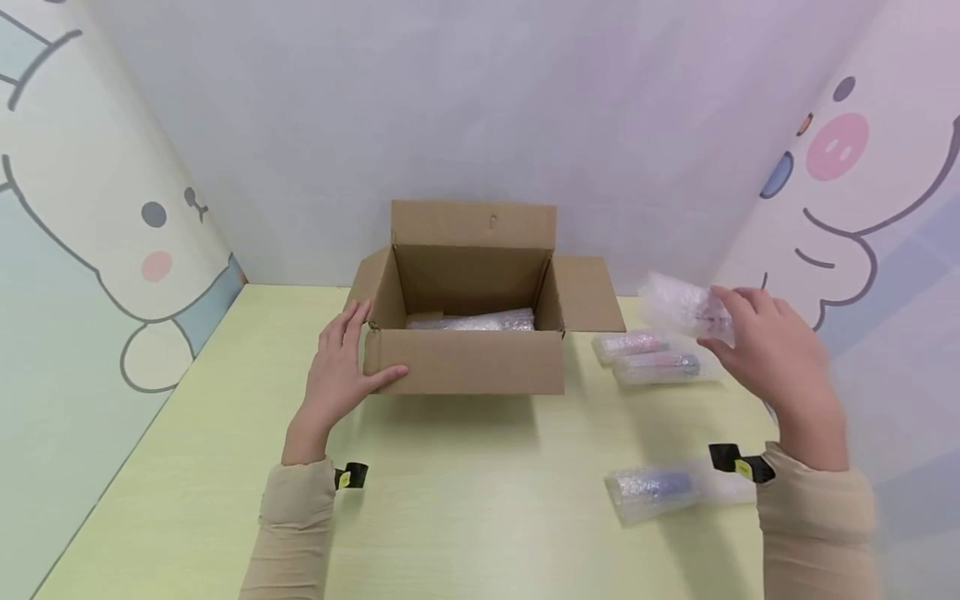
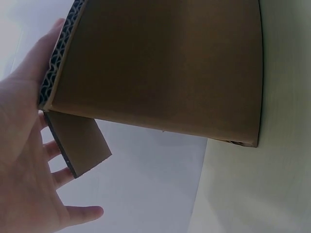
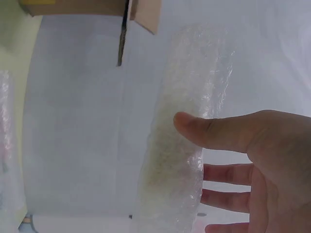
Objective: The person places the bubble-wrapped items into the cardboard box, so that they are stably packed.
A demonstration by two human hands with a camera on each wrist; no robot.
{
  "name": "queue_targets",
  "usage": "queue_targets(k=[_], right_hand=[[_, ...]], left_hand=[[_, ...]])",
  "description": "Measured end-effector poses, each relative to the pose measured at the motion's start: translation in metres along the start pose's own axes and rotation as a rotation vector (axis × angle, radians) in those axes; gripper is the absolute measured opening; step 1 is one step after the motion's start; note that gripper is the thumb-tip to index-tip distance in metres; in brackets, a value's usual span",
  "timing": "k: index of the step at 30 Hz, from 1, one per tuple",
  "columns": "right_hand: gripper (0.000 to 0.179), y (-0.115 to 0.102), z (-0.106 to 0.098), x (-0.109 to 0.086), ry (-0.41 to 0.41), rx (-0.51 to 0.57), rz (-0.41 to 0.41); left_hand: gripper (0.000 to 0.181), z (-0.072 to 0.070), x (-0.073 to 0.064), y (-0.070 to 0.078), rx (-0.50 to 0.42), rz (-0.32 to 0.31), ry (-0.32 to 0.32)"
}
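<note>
My left hand [image 1: 335,375] rests at the front left corner of an open cardboard box [image 1: 465,362], thumb across the front flap and fingers spread along the left flap. In the left wrist view the fingers of that hand [image 2: 29,160] look fairly straight against the cardboard. With thumb and fingers, my right hand [image 1: 780,358] holds a bubble-wrapped item [image 1: 684,307] in the air, right of the box. From the right wrist, this long, clear-wrapped item [image 3: 180,111] shows the thumb across its near face. Inside the box lie more bubble-wrapped packages [image 1: 487,322], partly hidden by the front flap.
Two bubble-wrapped packages, one with a pink item [image 1: 633,343] and one with a dark item [image 1: 660,365], lie under the raised right hand. Nearer the front, another wrapped package [image 1: 660,487] holds something blue. The box's right flap [image 1: 588,292] sticks outward. Walls enclose the table [image 1: 465,517].
</note>
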State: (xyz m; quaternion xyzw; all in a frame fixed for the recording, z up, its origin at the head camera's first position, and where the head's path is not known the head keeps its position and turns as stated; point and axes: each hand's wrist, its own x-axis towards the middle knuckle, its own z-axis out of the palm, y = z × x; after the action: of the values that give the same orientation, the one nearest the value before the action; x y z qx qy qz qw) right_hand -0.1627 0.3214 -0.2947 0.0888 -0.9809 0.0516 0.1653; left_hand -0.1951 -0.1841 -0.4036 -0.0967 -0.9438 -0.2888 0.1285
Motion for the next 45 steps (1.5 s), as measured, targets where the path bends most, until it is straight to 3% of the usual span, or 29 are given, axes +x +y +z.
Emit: queue_targets(k=[6,12,20,31,38,45], right_hand=[[0.062,-0.037,-0.008,0.031,0.06,0.021,-0.079],[0.061,-0.073,-0.01,0.063,0.052,0.027,-0.185],[0.053,-0.113,0.0,0.101,-0.063,0.026,-0.284],[0.056,-0.166,0.017,0.15,-0.295,0.056,-0.31],[0.051,-0.185,0.036,0.176,-0.389,0.025,-0.337],[0.042,-0.199,0.055,0.187,-0.432,0.018,-0.368]], left_hand=[[0.113,0.0,-0.001,0.0,0.002,-0.002,0.006],[0.113,0.001,0.0,0.0,0.003,0.0,0.006],[0.113,0.001,0.001,0.001,0.002,0.006,0.004],[0.113,0.0,0.001,-0.001,0.016,-0.003,0.001],[0.113,0.0,0.0,-0.001,0.018,-0.001,0.002],[0.113,-0.002,0.0,0.0,0.023,0.004,0.007]])
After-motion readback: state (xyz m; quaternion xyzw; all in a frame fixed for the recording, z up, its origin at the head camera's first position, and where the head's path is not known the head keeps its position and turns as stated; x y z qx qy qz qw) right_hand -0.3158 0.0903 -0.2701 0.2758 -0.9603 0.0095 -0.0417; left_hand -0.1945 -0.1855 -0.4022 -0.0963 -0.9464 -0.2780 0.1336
